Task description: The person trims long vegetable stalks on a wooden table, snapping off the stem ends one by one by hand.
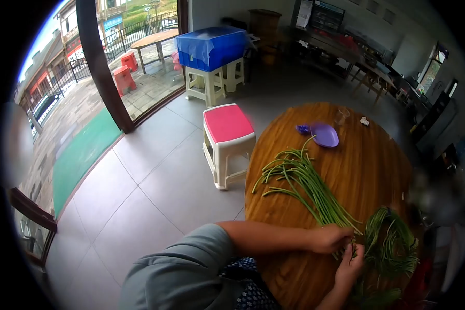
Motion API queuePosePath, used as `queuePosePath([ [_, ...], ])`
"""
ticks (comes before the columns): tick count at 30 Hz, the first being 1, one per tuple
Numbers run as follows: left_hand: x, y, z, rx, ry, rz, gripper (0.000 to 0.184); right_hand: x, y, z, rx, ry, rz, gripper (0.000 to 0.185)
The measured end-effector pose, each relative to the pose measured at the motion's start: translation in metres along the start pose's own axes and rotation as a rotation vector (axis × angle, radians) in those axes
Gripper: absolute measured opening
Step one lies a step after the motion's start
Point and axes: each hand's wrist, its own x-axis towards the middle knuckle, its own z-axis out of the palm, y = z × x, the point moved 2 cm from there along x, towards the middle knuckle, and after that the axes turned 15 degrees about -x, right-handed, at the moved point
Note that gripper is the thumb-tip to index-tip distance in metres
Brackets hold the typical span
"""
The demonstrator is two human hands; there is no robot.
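A bundle of long, thin green stems (pixel 315 186) lies across the wooden table (pixel 382 155), its near ends reaching my hands. My left hand (pixel 333 238) is closed at those near ends, fingers curled inward. Just below and to its right, my right hand (pixel 350 261) is also closed, thumb and fingers pinching at stem ends. Both hands nearly touch, and the fingers partly hide what lies between them. Right of my hands sits a second, curled heap of thinner, darker green stems (pixel 390 240).
Farther back on the table are a purple dish (pixel 325 135), a small purple-blue item (pixel 302 128), a clear cup (pixel 341 117) and a crumpled white scrap (pixel 365 121). A pink-topped stool (pixel 229 124) stands left of the table. Behind it, a blue bin (pixel 212 49) rests on stools.
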Motion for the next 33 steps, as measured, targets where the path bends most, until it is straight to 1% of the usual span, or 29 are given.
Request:
queuePosePath([
  [1, 0.001, 0.005, 0.004, -0.038, -0.022, -0.027, 0.011, -0.001, -0.002, 0.0, 0.013, 0.015, -0.015, 0.021],
  [2, 0.001, 0.007, 0.002, -0.222, -0.033, -0.141, 0.012, 0.0, -0.005, -0.002, 0.139, -0.005, 0.051, 0.021],
  [3, 0.004, 0.016, -0.003, -0.26, -0.073, -0.289, 0.013, 0.001, 0.004, 0.0, 0.307, -0.011, 0.115, 0.02],
  [4, 0.004, 0.008, -0.002, -0.334, -0.066, -0.317, 0.012, 0.001, -0.008, -0.006, 0.444, -0.07, 0.206, 0.019],
  [5, 0.003, -0.003, 0.0, -0.436, -0.064, -0.294, 0.012, 0.001, -0.007, -0.009, 0.486, -0.123, 0.203, 0.018],
  [6, 0.003, -0.002, -0.001, -0.464, -0.046, -0.343, 0.013, 0.0, -0.009, -0.008, 0.509, -0.145, 0.216, 0.018],
  [7, 0.003, -0.003, -0.003, -0.511, 0.0, -0.344, 0.013, 0.0, -0.007, -0.008, 0.423, -0.112, 0.149, 0.019],
  [8, 0.004, -0.003, -0.007, -0.468, -0.008, -0.313, 0.013, 0.0, -0.005, -0.007, 0.349, -0.103, 0.074, 0.021],
  [9, 0.004, -0.001, -0.007, -0.431, 0.032, -0.31, 0.012, 0.0, -0.008, -0.01, 0.194, -0.063, 0.032, 0.022],
  [10, 0.006, 0.003, -0.005, -0.435, 0.026, -0.31, 0.012, 0.0, -0.013, -0.011, 0.049, -0.033, -0.014, 0.024],
  [11, 0.006, 0.009, -0.007, -0.292, 0.032, -0.274, 0.011, -0.002, -0.02, -0.013, -0.07, -0.023, 0.019, 0.022],
  [12, 0.006, 0.013, -0.009, -0.146, 0.038, -0.24, 0.011, -0.002, -0.018, -0.011, -0.066, -0.026, 0.021, 0.022],
  [13, 0.006, 0.017, -0.007, -0.062, 0.056, -0.11, 0.009, -0.003, -0.014, -0.008, -0.159, 0.006, -0.031, 0.02],
  [14, 0.006, 0.019, -0.006, -0.058, 0.058, -0.117, 0.009, -0.004, -0.014, -0.005, -0.251, 0.036, -0.084, 0.019],
  [16, 0.005, 0.025, -0.004, 0.017, 0.035, -0.094, 0.007, -0.004, -0.017, -0.007, -0.214, 0.06, -0.089, 0.017],
  [18, 0.003, 0.024, -0.004, 0.033, 0.02, -0.133, 0.008, -0.003, -0.018, -0.007, -0.185, 0.09, -0.095, 0.016],
  [20, 0.001, 0.022, -0.001, 0.212, -0.04, 0.036, 0.006, -0.002, -0.018, -0.006, -0.292, 0.171, -0.168, 0.013],
  [21, 0.001, 0.019, -0.001, 0.208, -0.046, 0.029, 0.006, -0.001, -0.016, -0.005, -0.293, 0.169, -0.159, 0.013],
  [23, 0.003, 0.019, -0.003, 0.2, -0.067, 0.098, 0.005, 0.002, -0.011, -0.004, -0.221, 0.071, -0.102, 0.012],
  [24, 0.004, 0.019, -0.004, 0.198, -0.069, 0.106, 0.005, 0.002, -0.011, -0.003, -0.226, 0.077, -0.103, 0.012],
  [26, 0.005, 0.022, -0.01, 0.103, -0.112, -0.002, 0.004, 0.004, -0.016, 0.002, -0.195, 0.149, -0.148, 0.01],
  [27, 0.005, 0.024, -0.012, 0.106, -0.112, 0.003, 0.004, 0.005, -0.018, 0.003, -0.186, 0.168, -0.146, 0.01],
  [28, 0.005, 0.024, -0.013, 0.015, -0.121, -0.068, 0.002, 0.004, -0.019, 0.006, -0.187, 0.174, -0.149, 0.01],
  [29, 0.006, 0.024, -0.012, -0.079, -0.132, -0.139, 0.003, 0.004, -0.015, 0.01, -0.161, 0.179, -0.106, 0.009],
  [30, 0.003, 0.027, -0.006, -0.08, -0.138, -0.13, 0.003, 0.005, -0.008, 0.012, -0.136, 0.184, -0.063, 0.008],
  [32, -0.012, 0.034, 0.016, -0.3, -0.454, -0.03, 0.003, 0.027, 0.019, -0.004, -0.072, 0.326, 0.227, 0.01],
  [33, -0.011, 0.037, 0.016, -0.298, -0.455, -0.017, 0.003, 0.032, 0.029, -0.024, 0.162, 0.379, 0.264, 0.011],
])
